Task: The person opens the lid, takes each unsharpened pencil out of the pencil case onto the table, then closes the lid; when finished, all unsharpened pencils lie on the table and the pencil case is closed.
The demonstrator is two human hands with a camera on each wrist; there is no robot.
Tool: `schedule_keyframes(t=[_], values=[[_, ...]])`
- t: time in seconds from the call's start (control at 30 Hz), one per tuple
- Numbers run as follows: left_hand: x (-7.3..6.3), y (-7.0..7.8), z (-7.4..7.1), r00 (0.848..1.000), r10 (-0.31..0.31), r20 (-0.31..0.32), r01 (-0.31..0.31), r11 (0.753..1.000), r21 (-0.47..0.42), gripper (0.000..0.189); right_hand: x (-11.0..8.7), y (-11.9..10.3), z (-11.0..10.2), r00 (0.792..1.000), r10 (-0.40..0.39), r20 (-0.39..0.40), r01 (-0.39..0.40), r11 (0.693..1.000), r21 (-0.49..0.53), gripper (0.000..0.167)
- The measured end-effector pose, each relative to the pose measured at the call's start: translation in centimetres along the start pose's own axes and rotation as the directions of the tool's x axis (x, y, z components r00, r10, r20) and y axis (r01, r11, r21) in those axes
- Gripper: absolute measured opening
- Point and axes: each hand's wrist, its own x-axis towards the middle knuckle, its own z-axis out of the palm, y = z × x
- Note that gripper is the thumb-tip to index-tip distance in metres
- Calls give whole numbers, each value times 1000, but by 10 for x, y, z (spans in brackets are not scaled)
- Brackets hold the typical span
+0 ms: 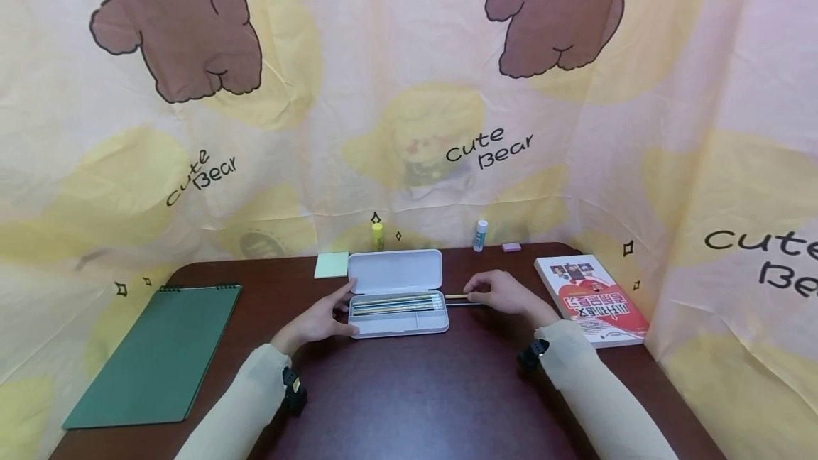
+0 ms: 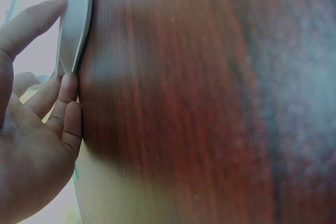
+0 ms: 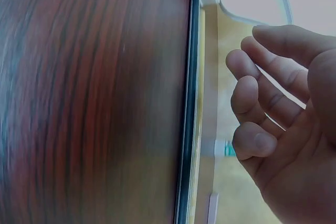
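Observation:
A white pencil case (image 1: 383, 323) lies on the table with its lid (image 1: 396, 270) raised at the back. Several pencils (image 1: 390, 305) lie side by side in its rear compartment. My left hand (image 1: 319, 318) grips the case's left end, thumb at the front corner and a finger near the hinge; the left wrist view shows the fingertips against the case wall (image 2: 76, 24). Right of the case lie a dark pencil (image 3: 187, 114) and a light wooden pencil (image 1: 455, 296). Beside them my right hand (image 1: 501, 293) hovers, fingers loosely bent, with nothing between them in the right wrist view.
At the left lies a green spiral pad (image 1: 156, 357), at the right a thick book (image 1: 594, 300). Along the back are sticky notes (image 1: 331, 265), a yellow highlighter (image 1: 378, 237), a glue stick (image 1: 481, 236) and a pink eraser (image 1: 511, 248). A printed curtain (image 1: 358, 126) borders the table.

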Motion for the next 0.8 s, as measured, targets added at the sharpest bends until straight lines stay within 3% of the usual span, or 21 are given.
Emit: schedule_keyframes(t=[0.47,0.8], values=[[0,-1,-1,1000,0,6,0,1000,1,106,18,-33,28,989,-140,34,141,990,-29,15],[0,-2,-1,1000,-8,5,8,1000,-3,106,29,-41,42,983,-172,67,177,982,-64,16]])
